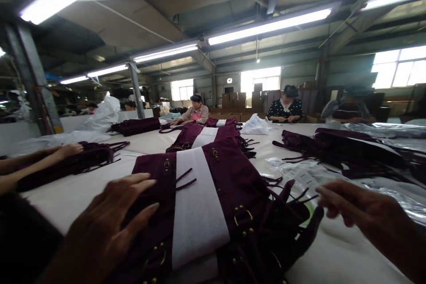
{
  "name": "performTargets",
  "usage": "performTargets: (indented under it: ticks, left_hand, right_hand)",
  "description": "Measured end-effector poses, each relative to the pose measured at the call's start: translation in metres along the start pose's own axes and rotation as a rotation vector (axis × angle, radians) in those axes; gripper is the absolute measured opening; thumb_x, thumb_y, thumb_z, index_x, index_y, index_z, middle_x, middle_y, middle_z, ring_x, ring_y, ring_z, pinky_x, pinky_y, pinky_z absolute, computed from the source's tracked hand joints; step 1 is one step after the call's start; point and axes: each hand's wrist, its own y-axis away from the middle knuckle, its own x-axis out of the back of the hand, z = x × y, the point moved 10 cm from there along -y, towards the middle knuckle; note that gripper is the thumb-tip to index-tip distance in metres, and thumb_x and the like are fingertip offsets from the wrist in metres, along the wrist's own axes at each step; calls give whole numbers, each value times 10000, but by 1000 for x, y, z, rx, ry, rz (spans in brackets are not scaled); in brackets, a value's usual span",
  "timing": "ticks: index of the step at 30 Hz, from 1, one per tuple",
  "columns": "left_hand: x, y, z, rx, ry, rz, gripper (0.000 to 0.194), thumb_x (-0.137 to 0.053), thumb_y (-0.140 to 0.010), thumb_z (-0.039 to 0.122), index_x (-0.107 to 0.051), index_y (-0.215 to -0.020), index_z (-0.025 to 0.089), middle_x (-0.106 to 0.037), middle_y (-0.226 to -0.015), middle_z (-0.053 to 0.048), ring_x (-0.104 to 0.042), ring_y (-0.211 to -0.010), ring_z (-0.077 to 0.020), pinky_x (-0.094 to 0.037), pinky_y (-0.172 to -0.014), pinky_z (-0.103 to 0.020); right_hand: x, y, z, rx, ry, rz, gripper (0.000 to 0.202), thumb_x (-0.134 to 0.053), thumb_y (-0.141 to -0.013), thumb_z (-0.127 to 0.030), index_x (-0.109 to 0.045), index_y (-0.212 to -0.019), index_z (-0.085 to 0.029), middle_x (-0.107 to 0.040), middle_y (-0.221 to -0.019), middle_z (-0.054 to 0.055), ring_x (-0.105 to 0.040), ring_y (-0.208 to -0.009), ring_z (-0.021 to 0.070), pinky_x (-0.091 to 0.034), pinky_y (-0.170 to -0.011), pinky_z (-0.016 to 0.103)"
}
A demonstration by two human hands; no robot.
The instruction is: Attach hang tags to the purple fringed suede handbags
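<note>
Open and loosely spread, the grip of the left hand (103, 222) is at the left side of the burgundy buckled bags (233, 175), stacked on the white counter (129, 144). They look soft and floppy, probably heavier together; both sides seem the surest hold, as the white paper band (196, 204) may crease or slide. Thin straps (301, 197) trail rightward, likely to snag; whether the right hand's (369, 213) bunched fingertips grip one, I cannot tell.

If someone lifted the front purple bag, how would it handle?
The front purple bag would probably sag, since its fabric looks soft and creased. Its loose straps would likely dangle, and the white strip might shift.
</note>
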Motion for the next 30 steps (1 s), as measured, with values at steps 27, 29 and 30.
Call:
performTargets:
  ticks: [27,29,30]
  left_hand:
    - [-120,71,144,-590,-122,-377,384,-449,-1023,314,-498,-1399,255,-625,-1389,-69,-548,-1322,-224,-410,-1154,-404]
    - [-101,69,125,-511,-123,-351,463,-509,-993,407,-484,-1413,216,-604,-1413,-81,-520,-1347,-247,-391,-1169,-428]
    - [-90,66,109,-435,-144,-345,518,-545,-965,464,-495,-1409,201,-592,-1423,-97,-515,-1349,-273,-393,-1163,-457]
  right_hand:
    - [-219,-49,35,768,151,-459,502,-384,-1033,-353,-348,-1532,-397,-293,-1631,0,-239,-1504,267,-344,-1182,501]
    - [-218,-49,35,785,178,-474,515,-395,-1026,-349,-348,-1537,-381,-297,-1630,10,-254,-1500,267,-340,-1187,493]
    - [-217,-49,34,784,196,-472,521,-397,-1024,-350,-342,-1543,-368,-296,-1631,16,-254,-1501,267,-339,-1189,489]
